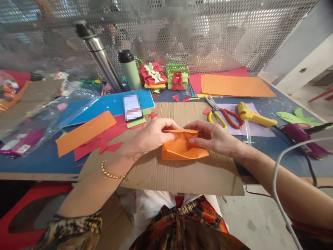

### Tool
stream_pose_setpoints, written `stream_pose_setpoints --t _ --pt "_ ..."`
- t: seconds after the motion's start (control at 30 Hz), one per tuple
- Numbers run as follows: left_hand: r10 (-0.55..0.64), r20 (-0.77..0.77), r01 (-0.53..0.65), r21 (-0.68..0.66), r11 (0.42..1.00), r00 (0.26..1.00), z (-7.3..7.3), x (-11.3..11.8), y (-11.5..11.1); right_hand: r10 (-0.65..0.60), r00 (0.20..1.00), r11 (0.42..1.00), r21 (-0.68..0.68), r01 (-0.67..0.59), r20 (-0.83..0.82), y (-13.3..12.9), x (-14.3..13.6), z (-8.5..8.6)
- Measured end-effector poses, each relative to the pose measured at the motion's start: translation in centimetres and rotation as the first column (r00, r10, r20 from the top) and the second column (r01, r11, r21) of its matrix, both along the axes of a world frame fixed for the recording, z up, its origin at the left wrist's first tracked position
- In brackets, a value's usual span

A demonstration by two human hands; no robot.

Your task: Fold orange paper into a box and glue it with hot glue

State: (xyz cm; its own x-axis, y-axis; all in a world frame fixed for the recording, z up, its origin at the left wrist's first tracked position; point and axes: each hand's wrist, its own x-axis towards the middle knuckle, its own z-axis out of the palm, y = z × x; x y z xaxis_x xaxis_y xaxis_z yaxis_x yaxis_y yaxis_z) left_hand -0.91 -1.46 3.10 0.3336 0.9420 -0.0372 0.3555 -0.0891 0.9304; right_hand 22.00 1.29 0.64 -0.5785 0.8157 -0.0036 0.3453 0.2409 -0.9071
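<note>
Between my hands, over a sheet of brown cardboard [156, 177], is a folded orange paper box [185, 152] with its open side facing me. My left hand [160, 133] pinches its far left edge, the thumb reaching inside. On the far right side, my right hand [212, 137] grips the paper with the thumb inside and the fingers behind it. The fingertips behind the paper are partly hidden. Just beyond my right hand lie scissors [225, 114] with one red and one yellow handle.
A yellow glue gun [256, 116] and a purple glue gun [303, 139] lie right, with a pale cable [277, 180] near my forearm. A phone [132, 107], orange strip [85, 133] and red paper lie left. Bottles [130, 71] and paper gift bags [177, 78] stand behind.
</note>
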Motion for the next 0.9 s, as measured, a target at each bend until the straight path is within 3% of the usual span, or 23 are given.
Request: stream_pose_setpoints --t 0.17,0.37,0.5,0.6,0.73,0.9 --pt "-0.023 -0.037 0.023 0.010 1.000 0.999 0.0 0.1 0.0 0.008 1.000 1.000 0.018 -0.008 0.025 0.1 -0.2 -0.1" --pt "-0.081 -0.028 0.078 -0.085 0.993 0.996 -0.2 0.2 0.2 0.024 0.996 0.995 0.092 -0.032 0.086 -0.8 -0.7 0.1" --pt "-0.054 0.052 0.059 -0.111 0.992 0.997 0.2 0.3 0.0 0.085 0.996 0.988 0.131 -0.085 0.004 -1.1 -0.3 0.8" --pt "-0.013 0.130 0.031 -0.145 0.989 0.991 0.5 0.0 0.1 0.063 0.991 0.985 0.167 -0.043 -0.120 -0.8 0.4 1.2" --pt "0.062 0.265 -0.023 -0.148 0.989 0.962 0.5 -0.7 0.5 0.026 0.971 0.996 0.094 -0.004 -0.240 -0.4 1.0 1.5" --pt "0.100 0.355 -0.053 -0.141 0.989 0.929 0.2 -1.0 1.2 0.158 0.977 0.985 0.088 -0.147 -0.144 -1.0 0.9 2.1"
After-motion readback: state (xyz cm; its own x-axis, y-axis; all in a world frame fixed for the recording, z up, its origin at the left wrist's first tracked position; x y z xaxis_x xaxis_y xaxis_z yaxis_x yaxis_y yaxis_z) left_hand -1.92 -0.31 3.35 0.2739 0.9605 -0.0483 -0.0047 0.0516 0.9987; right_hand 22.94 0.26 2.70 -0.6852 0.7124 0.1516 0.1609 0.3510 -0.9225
